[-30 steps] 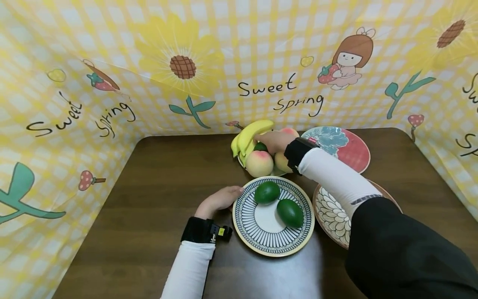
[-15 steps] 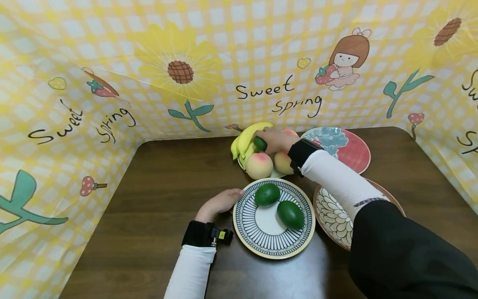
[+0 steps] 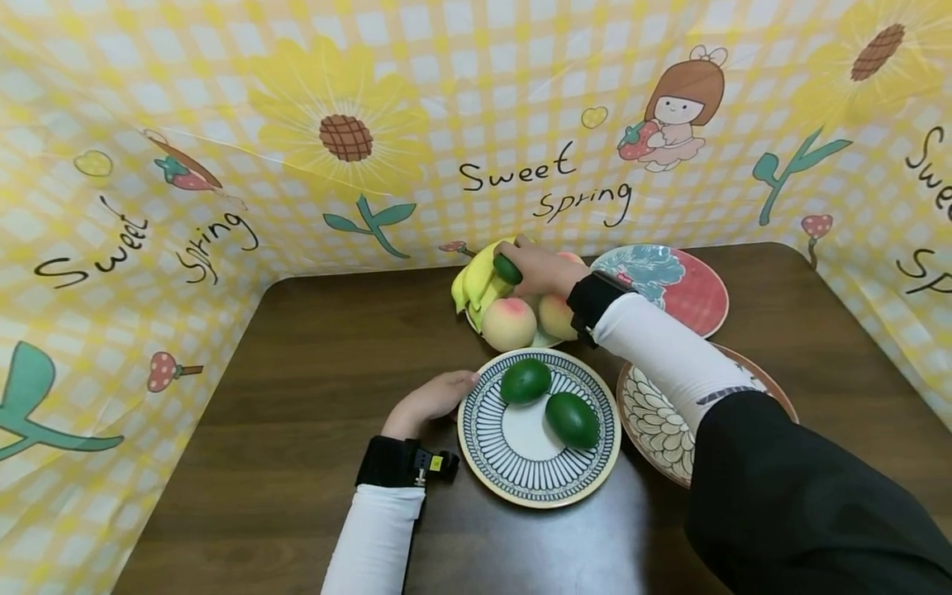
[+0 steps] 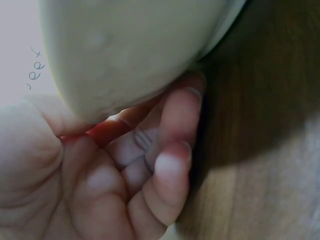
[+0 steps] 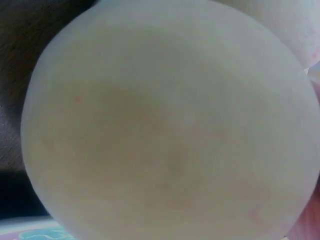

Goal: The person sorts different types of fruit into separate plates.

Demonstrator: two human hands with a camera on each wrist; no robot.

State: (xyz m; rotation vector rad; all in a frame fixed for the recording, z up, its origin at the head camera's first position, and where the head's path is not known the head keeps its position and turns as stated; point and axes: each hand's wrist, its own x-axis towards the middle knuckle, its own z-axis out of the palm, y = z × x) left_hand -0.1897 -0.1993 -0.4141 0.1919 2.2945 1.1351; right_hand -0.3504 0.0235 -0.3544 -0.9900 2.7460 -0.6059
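In the head view my right hand (image 3: 541, 266) grips a dark green oval fruit (image 3: 508, 269), lifted over the fruit plate at the back. Bananas (image 3: 476, 279) lie to its left, and peaches (image 3: 509, 324) sit below and around it. A peach (image 5: 170, 130) fills most of the right wrist view, leaving the held fruit hidden there. My left hand (image 3: 434, 400) holds the left rim of the blue-and-white patterned plate (image 3: 539, 487). Seen from the left wrist, the fingers (image 4: 172, 170) curl under that rim. Two more green oval fruits (image 3: 525, 381) lie on the patterned plate.
A red-and-blue floral plate (image 3: 702, 297) lies at the back right. Nearer, a brown-rimmed plate with a petal pattern (image 3: 658, 426) is partly covered by my right arm. The wooden table (image 3: 320, 413) ends against a yellow checked cloth (image 3: 416, 99).
My right hand has raised the green fruit from among the peaches and bananas, so more of it shows. The left hand stays on the plate rim. The head view has shifted slightly.
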